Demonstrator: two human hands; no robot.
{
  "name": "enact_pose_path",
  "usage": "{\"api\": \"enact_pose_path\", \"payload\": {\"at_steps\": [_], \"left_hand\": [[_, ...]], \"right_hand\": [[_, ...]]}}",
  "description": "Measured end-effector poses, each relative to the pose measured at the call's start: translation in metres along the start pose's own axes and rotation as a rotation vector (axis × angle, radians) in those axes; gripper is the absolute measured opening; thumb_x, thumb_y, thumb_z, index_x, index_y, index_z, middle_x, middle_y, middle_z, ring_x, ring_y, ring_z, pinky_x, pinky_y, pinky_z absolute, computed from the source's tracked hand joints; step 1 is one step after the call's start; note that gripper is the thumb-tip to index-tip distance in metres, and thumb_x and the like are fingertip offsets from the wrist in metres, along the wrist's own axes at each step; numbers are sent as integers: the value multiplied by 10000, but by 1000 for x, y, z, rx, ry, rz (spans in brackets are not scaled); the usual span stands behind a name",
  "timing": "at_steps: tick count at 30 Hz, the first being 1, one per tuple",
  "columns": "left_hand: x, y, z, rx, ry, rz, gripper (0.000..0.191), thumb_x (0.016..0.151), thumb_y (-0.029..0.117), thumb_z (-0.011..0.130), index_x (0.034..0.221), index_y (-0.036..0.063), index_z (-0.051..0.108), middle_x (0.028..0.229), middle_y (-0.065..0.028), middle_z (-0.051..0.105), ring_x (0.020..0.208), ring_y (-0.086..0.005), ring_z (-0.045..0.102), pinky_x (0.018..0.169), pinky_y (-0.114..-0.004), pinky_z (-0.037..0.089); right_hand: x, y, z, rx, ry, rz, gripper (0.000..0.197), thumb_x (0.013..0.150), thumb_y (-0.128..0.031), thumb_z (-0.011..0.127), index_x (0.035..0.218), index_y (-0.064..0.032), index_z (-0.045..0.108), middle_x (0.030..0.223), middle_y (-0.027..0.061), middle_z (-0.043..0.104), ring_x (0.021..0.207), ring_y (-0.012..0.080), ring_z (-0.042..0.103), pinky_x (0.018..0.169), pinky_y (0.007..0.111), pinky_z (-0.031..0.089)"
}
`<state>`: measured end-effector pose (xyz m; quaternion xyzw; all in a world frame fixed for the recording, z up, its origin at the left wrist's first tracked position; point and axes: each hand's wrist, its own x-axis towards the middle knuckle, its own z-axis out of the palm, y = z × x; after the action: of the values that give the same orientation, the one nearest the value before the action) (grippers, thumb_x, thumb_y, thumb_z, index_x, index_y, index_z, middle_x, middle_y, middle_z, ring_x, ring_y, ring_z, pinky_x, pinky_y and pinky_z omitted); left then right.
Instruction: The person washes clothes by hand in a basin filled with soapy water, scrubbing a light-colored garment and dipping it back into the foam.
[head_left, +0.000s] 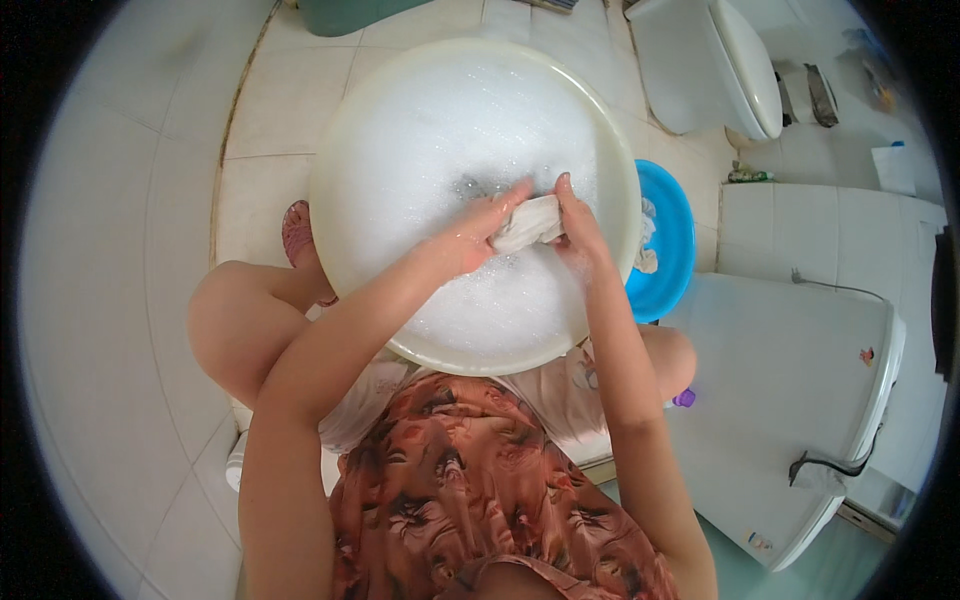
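A large round pale plastic basin (624, 157) filled with white suds stands before me. Over its middle, a wet off-white cloth (528, 223) is bunched between my two hands. My left hand (480, 225) grips its left end, thumb on top and fingers partly behind it. The other end is in my right hand (577, 223), whose thumb points up and whose fingers are partly hidden. Around the cloth the foam is broken, with bubbles and darker water showing. Whatever lies under the suds is hidden.
A blue plastic basin (679, 240) holding crumpled light cloths (645, 259) touches the large basin's right side. A toilet (709, 67) stands at upper right, a white appliance (780, 390) at lower right. A green tub (345, 15) is at the top; a tiled wall (105, 300) rises at left.
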<state>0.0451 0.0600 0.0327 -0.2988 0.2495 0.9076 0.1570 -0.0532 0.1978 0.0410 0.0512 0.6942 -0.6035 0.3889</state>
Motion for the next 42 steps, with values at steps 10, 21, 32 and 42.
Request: {"api": "enact_pose_path", "payload": {"at_steps": [10, 21, 32, 42], "left_hand": [[-15, 19, 3, 39, -201, 56, 381, 771, 221, 623, 1095, 60, 505, 1057, -72, 544, 973, -177, 534, 830, -299, 440], [-3, 16, -7, -12, -86, 87, 340, 796, 173, 587, 1096, 44, 493, 1055, -87, 542, 968, -183, 537, 842, -312, 446], [22, -5, -30, 10, 298, 202, 331, 782, 1, 517, 1101, 32, 437, 1036, -112, 515, 974, -223, 513, 828, -304, 439], [18, -14, -27, -286, 32, -36, 334, 856, 389, 494, 1011, 95, 465, 907, -58, 543, 892, -166, 521, 747, -293, 448]], "right_hand": [[-35, -8, -19, 223, -301, 26, 249, 791, -116, 613, 1006, -4, 558, 942, 69, 600, 866, 148, 580, 772, 251, 483], [-24, -8, -10, 153, -147, -113, 180, 811, -46, 532, 980, 7, 562, 902, 65, 607, 806, 138, 584, 733, 275, 488], [34, 45, 0, -1346, -84, -383, 286, 682, -176, 643, 930, -45, 590, 780, 209, 596, 745, 355, 583, 653, 380, 468], [-80, 5, 97, -652, 46, -716, 183, 802, -193, 544, 729, -26, 529, 551, 99, 490, 473, 192, 458, 524, 292, 405]]}}
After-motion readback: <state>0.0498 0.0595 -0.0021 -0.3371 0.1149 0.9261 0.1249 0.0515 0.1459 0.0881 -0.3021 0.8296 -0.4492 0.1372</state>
